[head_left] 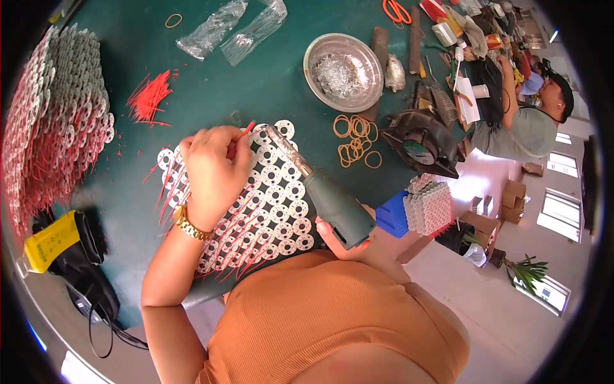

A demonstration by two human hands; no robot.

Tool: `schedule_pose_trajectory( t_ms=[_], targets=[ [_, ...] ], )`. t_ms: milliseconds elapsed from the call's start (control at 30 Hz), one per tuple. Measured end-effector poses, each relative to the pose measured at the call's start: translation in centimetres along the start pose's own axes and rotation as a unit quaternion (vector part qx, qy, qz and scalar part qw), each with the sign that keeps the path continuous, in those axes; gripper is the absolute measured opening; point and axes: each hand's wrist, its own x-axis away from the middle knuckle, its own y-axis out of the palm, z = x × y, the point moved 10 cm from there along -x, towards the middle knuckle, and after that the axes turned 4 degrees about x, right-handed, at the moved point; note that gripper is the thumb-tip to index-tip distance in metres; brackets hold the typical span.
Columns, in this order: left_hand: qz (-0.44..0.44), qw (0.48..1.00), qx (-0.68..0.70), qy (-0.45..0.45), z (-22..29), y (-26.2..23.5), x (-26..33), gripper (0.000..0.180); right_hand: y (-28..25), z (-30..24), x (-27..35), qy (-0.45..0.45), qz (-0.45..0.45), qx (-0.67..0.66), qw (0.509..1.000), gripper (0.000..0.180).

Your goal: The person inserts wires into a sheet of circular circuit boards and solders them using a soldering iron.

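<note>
And here's the L hand [214, 160], out over the far-left part of the sheet of white discs [276, 197] — fingers [242, 160] pinched on red wire [250, 127], strand count too hidden to tell. R hand [340, 248] is off the sheet's near-right edge, fingers wrapped round the handle of a dk green soldering iron [339, 208]. Its metal barrel slants across the sheet's far-right part, tip nr the wire end; contact too small to tell. Sheet lies on the green surface [220, 89], red wires trailing off its L & near discs.

Around the sheet: loose red wires [150, 99] piled beyond its far-left corner, big stack of wired discs [61, 109] well L. Beyond its far-right corner, a metal bowl [311, 64] w/ clear bits inside — then rubber bands [355, 137] & a black fan [419, 144] to its R, plus blue box [392, 214].
</note>
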Motion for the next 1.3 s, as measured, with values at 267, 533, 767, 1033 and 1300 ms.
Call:
schedule_pose_trajectory(
  t_ms=[267, 533, 767, 1033, 1300],
  targets=[
    [0.0, 1.0, 0.01, -0.004, -0.1, 0.1, -0.1, 0.005, -0.2, -0.9, 0.1, -0.065, 0.043, 0.029, 0.997, 0.033],
    [-0.002, 1.0, 0.001, 0.0, -0.4, 0.3, 0.0, 0.005, -0.9, -2.9, 0.2, -0.139, 0.104, 0.079, 0.982, 0.031],
    [-0.003, 1.0, -0.006, 0.001, -0.2, 0.2, -0.1, 0.004, -0.2, -1.8, 0.1, -0.12, 0.062, 0.059, 0.989, 0.023],
    [0.005, 1.0, -0.011, 0.016, 0.1, -0.1, -0.1, 0.005, 0.9, 1.7, 1.8, 0.033, -0.031, 0.05, 0.998, 0.014],
    [0.023, 0.991, 0.121, -0.044, -0.4, -1.9, -1.1, 0.007, 0.3, 2.7, 5.0, -0.18, 0.231, 0.001, 0.956, 0.032]
  ],
)
